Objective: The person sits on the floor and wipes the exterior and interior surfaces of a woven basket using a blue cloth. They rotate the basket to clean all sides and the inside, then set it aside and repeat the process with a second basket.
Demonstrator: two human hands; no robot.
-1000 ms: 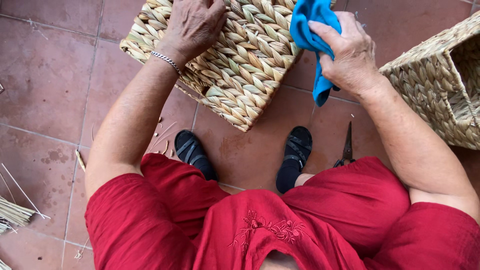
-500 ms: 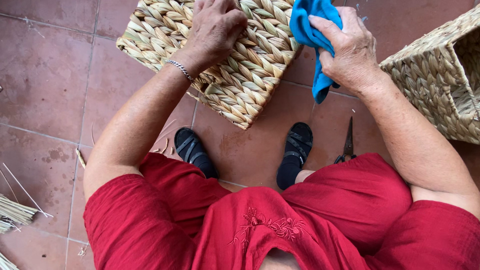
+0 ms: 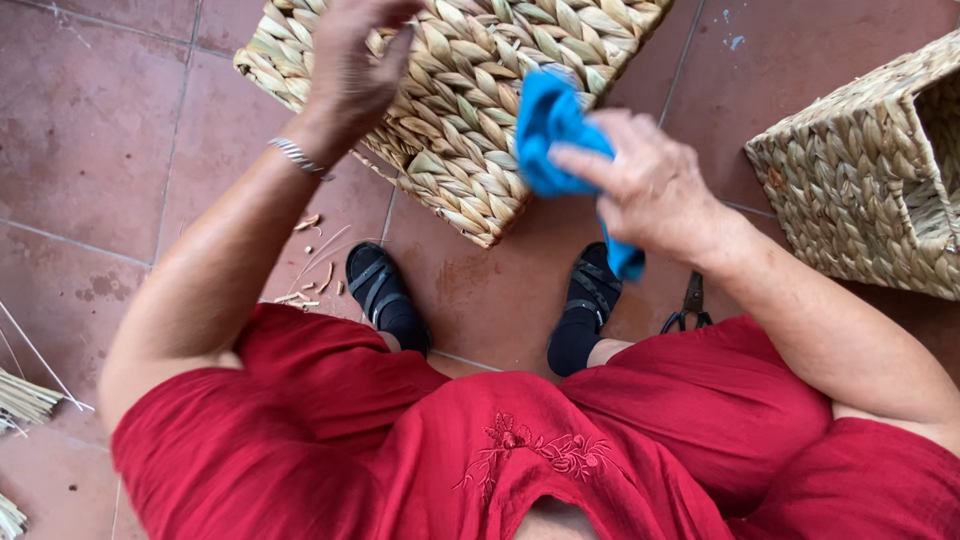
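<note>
R hand point(image 3: 650, 190) is closed round a bright blue cloth point(image 3: 548, 140), fingers pinching it; one bunch of cloth sticks up past the fingertips, a tail hangs below the palm. Cloth's upper part lies over the near edge of a woven straw basket point(image 3: 470, 110), though can't tell if it actually touches the weave. L hand point(image 3: 350, 65) is up over the same basket w/ fingers loosely bent, holding nothing; can't tell if it touches the weave. Thin silver bracelet point(image 3: 298, 157) on the L wrist.

Basket sits tilted on the reddish tile floor point(image 3: 90, 150), just ahead of the person's feet, its near corner pointing between them. Black sandals point(image 3: 378, 290) on both feet. Small scissors point(image 3: 690, 305) lie on the floor just beside the R foot, partly hidden by the forearm. A 2nd woven basket point(image 3: 860, 170) stands at the R edge, open side visible, well apart from the 1st. Straw scraps point(image 3: 305, 290) near the L foot; loose straw bundle point(image 3: 22, 400) at far L. Red clothing point(image 3: 480, 450) fills the bottom of the view.
</note>
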